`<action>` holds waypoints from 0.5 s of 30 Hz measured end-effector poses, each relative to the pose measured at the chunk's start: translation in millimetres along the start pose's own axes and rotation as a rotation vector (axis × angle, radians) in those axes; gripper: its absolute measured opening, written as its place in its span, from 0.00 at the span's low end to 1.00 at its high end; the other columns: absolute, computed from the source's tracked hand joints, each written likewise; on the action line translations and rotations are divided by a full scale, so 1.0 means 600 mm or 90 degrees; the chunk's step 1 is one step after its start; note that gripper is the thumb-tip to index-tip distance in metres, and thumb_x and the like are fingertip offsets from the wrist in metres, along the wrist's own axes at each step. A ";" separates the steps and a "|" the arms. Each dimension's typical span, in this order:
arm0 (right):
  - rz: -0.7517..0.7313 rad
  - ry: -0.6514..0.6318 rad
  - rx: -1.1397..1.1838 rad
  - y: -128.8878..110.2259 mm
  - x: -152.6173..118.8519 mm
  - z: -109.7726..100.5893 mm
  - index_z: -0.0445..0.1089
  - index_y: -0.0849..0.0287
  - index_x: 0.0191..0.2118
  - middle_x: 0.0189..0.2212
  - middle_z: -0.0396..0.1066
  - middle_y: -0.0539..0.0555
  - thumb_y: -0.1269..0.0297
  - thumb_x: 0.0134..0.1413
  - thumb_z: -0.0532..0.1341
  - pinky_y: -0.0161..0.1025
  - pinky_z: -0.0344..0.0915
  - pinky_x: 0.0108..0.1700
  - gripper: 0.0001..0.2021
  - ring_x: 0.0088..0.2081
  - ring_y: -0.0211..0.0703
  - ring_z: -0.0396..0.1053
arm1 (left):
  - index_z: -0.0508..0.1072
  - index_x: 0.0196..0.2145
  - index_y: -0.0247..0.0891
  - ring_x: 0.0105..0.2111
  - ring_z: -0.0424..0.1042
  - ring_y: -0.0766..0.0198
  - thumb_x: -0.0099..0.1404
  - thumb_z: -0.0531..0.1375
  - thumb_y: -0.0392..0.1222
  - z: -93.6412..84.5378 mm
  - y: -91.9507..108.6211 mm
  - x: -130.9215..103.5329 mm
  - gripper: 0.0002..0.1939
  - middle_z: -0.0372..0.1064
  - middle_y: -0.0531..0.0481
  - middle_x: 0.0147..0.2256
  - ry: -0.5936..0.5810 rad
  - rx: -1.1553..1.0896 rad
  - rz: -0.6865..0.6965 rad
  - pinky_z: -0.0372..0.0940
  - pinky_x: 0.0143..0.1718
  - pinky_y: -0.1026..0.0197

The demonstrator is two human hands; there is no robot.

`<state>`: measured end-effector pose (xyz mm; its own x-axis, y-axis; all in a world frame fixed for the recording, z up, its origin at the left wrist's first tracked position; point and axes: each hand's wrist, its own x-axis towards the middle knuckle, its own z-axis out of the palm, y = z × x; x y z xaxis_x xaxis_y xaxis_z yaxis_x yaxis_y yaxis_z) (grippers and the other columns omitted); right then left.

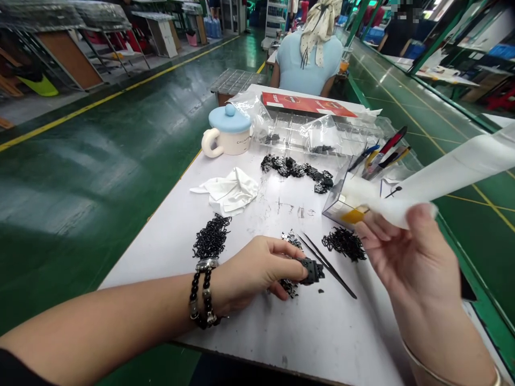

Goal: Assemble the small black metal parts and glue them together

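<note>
My left hand [257,268], with a beaded bracelet at its wrist, pinches a small black plastic part [311,271] just above the white table. Beneath its fingers lies a pile of tiny metal and black pieces [290,289], partly hidden. Black tweezers [330,265] rest beside the part. My right hand [418,257] is raised at the right, thumb and fingers closed around a long white tube-like thing [454,166] whose exact kind I cannot make out. One heap of small black curved pieces [345,243] lies near the right hand, another heap [211,236] beyond the left wrist.
A clear box with pens [338,206] stands behind the right hand. Farther back are a lidded mug [229,134], a white cloth [231,190], a row of black parts [298,169], plastic bags [322,136] and a red box [306,103]. A co-worker [308,59] sits ahead.
</note>
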<state>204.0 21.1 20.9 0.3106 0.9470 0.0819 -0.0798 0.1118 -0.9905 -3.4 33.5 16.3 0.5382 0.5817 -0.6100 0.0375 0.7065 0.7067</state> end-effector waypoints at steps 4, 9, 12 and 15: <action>-0.066 0.029 0.044 -0.016 -0.032 -0.006 0.68 0.52 0.32 0.25 0.56 0.49 0.50 0.50 0.64 0.42 0.64 0.33 0.12 0.26 0.39 0.57 | 0.74 0.29 0.34 0.21 0.62 0.71 0.48 0.65 0.31 0.001 0.004 0.001 0.07 0.63 0.57 0.19 0.008 0.026 -0.020 0.62 0.16 0.71; -0.256 0.045 -0.060 -0.016 -0.063 0.017 0.68 0.51 0.28 0.23 0.61 0.51 0.54 0.48 0.66 0.51 0.63 0.41 0.09 0.29 0.47 0.63 | 0.73 0.28 0.34 0.19 0.61 0.72 0.50 0.65 0.32 0.002 0.008 -0.001 0.06 0.65 0.57 0.19 0.002 0.057 -0.030 0.61 0.16 0.71; -0.252 0.092 -0.109 -0.010 -0.079 0.024 0.67 0.51 0.29 0.25 0.61 0.51 0.54 0.48 0.66 0.53 0.62 0.45 0.09 0.31 0.48 0.64 | 0.73 0.28 0.34 0.18 0.61 0.73 0.51 0.64 0.31 0.001 0.008 -0.001 0.05 0.66 0.57 0.20 -0.005 0.059 -0.034 0.61 0.16 0.72; -0.275 0.124 -0.127 -0.009 -0.088 0.022 0.65 0.52 0.27 0.26 0.60 0.51 0.54 0.47 0.66 0.52 0.63 0.42 0.11 0.30 0.47 0.63 | 0.73 0.28 0.34 0.19 0.61 0.74 0.51 0.64 0.30 0.001 0.008 0.000 0.05 0.66 0.57 0.20 -0.008 0.058 -0.036 0.61 0.16 0.72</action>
<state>175.5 -25.7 23.5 0.4480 0.7509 0.4853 0.2719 0.4027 -0.8740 -2.5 36.8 19.9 0.5432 0.5364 -0.6459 0.1448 0.6980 0.7013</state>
